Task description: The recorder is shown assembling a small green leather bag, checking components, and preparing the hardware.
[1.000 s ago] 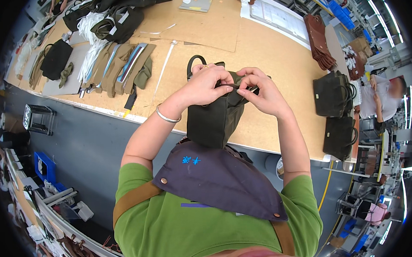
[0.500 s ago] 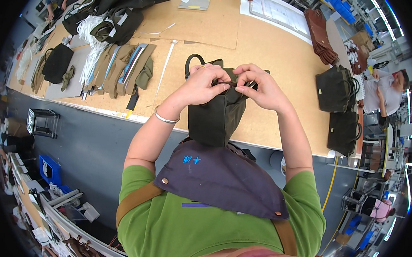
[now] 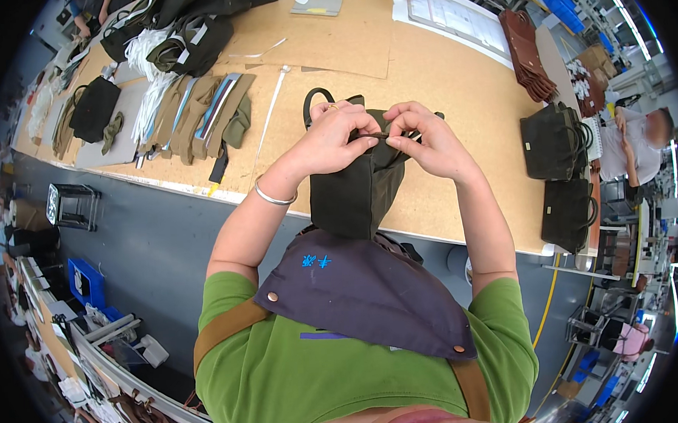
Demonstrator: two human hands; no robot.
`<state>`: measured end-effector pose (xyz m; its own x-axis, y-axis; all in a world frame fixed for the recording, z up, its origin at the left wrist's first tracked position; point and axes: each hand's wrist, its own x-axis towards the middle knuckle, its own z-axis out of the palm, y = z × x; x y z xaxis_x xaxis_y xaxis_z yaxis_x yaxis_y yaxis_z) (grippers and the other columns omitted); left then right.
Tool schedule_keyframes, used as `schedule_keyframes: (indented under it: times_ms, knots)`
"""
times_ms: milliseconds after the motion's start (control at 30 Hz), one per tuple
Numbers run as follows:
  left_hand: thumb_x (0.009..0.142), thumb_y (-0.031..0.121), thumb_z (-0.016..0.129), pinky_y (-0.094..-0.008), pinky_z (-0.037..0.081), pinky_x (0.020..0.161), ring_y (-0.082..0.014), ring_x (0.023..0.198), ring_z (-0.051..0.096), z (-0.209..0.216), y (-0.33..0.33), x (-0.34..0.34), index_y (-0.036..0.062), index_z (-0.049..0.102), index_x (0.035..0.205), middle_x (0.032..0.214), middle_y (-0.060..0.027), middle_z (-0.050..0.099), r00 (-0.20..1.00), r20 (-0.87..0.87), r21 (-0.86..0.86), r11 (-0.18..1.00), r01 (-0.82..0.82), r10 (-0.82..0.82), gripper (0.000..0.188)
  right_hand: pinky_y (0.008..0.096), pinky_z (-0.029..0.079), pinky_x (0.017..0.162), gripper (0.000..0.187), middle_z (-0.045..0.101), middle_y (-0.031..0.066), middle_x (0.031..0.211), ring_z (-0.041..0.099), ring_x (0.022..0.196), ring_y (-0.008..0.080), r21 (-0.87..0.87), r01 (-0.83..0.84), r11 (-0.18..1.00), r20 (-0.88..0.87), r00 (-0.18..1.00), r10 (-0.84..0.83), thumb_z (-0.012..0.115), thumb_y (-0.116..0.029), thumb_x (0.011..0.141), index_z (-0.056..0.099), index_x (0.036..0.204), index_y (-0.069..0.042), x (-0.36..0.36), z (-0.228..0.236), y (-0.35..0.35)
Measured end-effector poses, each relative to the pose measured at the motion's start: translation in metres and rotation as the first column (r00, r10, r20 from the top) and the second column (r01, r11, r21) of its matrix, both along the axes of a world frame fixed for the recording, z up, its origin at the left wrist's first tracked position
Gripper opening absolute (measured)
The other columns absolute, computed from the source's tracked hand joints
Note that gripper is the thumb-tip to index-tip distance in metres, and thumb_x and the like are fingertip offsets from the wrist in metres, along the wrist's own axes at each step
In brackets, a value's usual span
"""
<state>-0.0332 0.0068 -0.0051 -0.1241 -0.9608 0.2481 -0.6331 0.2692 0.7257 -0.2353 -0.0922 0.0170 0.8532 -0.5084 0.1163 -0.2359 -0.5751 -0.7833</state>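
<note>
A dark olive handbag stands upright at the near edge of the table, against the front of my apron. With thumb and fingers pinched, my left hand grips the bag's upper edge. My right hand pinches the same edge a little to the right, its fingertips close to those of the left. A thin dark strip of the edge shows between them; its exact kind is too small to tell. One rounded handle rises behind my left hand. The bag's inside is mostly hidden by my fingers.
Brown and striped fabric strips lie at the left, beside white cords and dark bags. Finished-looking dark handbags and brown leather pieces lie along the right edge. A person is beyond the table's right end.
My right thumb and fingertips have shifted slightly along the bag's edge toward the left hand. The left hand keeps its pinch, and the bag stays in place.
</note>
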Motion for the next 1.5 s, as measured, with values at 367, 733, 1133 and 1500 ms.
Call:
schedule_keyframes:
  times_ms: [367, 733, 1133, 1500]
  knots:
    - [0.080, 0.017, 0.071, -0.0362, 0.025, 0.086, -0.0160, 0.086, 0.048, -0.002, 0.001, 0.001, 0.0117, 0.064, 0.087, 0.079, 0.0015, 0.050, 1.000, -0.018, -0.022, 1.000, 0.011, -0.012, 0.011, 0.0326, 0.046, 0.084, 0.009, 0.058, 0.0082, 0.114, 0.057, 0.100, 0.0204, -0.052, -0.022, 0.998, 0.003, 1.000, 0.022, 0.067, -0.010, 0.086, 0.059, 0.085, -0.006, 0.000, -0.002, -0.001]
    - [0.075, 0.024, 0.072, -0.0395, 0.025, 0.081, -0.0163, 0.080, 0.053, -0.014, -0.002, -0.010, 0.0143, 0.064, 0.074, 0.070, 0.0037, 0.055, 0.985, -0.125, -0.075, 0.989, -0.130, 0.120, 0.012, 0.0310, 0.049, 0.080, 0.019, 0.063, 0.0070, 0.097, 0.062, 0.091, 0.0176, 0.111, -0.090, 0.990, 0.125, 0.989, 0.076, 0.071, -0.008, 0.083, 0.058, 0.096, -0.004, 0.008, 0.002, -0.002]
    - [0.075, 0.026, 0.075, -0.0403, 0.028, 0.082, -0.0202, 0.087, 0.054, -0.007, 0.025, -0.018, 0.0179, 0.067, 0.083, 0.079, 0.0038, 0.059, 0.851, -0.135, -0.397, 0.759, -0.516, 0.508, 0.014, 0.0225, 0.048, 0.070, 0.037, 0.064, 0.0012, 0.084, 0.059, 0.076, 0.0070, 0.368, 0.136, 0.920, -0.056, 0.991, -0.125, 0.074, 0.005, 0.079, 0.053, 0.108, -0.005, 0.009, 0.009, -0.004]
    - [0.079, 0.029, 0.077, -0.0371, 0.028, 0.089, -0.0145, 0.084, 0.059, -0.021, 0.031, -0.046, 0.0153, 0.070, 0.089, 0.084, 0.0044, 0.071, 0.916, -0.198, -0.008, 0.933, -0.359, 0.350, 0.019, 0.0240, 0.048, 0.075, 0.037, 0.064, 0.0020, 0.088, 0.058, 0.082, 0.0089, 0.446, 0.043, 0.894, 0.058, 0.995, -0.077, 0.068, 0.010, 0.079, 0.052, 0.110, -0.003, 0.004, 0.003, -0.006]
